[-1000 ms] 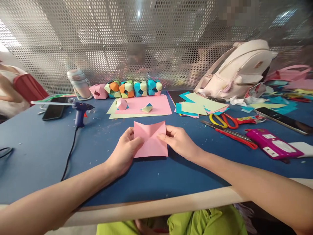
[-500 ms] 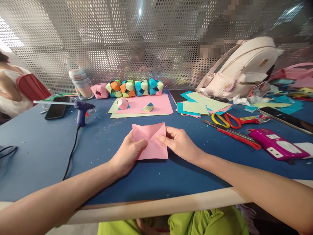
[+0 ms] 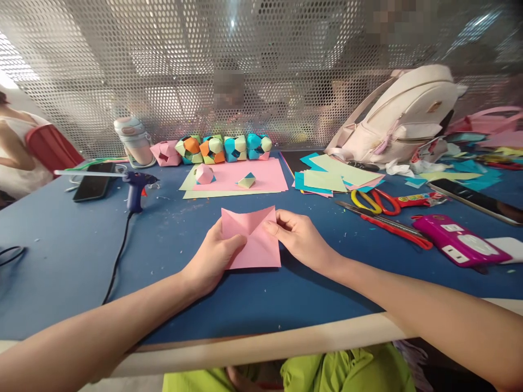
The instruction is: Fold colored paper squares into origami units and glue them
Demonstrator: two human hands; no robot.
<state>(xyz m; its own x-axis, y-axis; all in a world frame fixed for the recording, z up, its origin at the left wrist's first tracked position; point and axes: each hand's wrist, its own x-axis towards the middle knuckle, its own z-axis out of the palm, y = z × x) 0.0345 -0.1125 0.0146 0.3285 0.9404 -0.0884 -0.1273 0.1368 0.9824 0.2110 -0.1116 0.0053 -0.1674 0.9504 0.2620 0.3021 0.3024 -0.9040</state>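
A square of pink paper (image 3: 257, 250) with crease lines is held between both hands, over the blue table near its front edge. My left hand (image 3: 216, 247) grips its left side, thumb on top and fingers hidden beneath. On the right side, my right hand (image 3: 300, 234) pinches the paper near the upper right, thumb on its face and fingers behind. Beyond it, a pink folded paper ball (image 3: 204, 173) and a small green-and-blue folded paper piece (image 3: 247, 181) rest on pink and pale green sheets (image 3: 272, 175).
At left are a glue gun (image 3: 136, 190), a phone (image 3: 95, 182) and a bottle (image 3: 134, 142). Several folded paper balls (image 3: 212, 148) line the mesh wall. To the right lie paper sheets (image 3: 324, 181), scissors (image 3: 378, 209), a purple power bank (image 3: 460, 239) and a backpack (image 3: 402, 120).
Both hands keep their hold on the pink paper, and its upper edge dips slightly more in the middle. The whole view has shifted a little.
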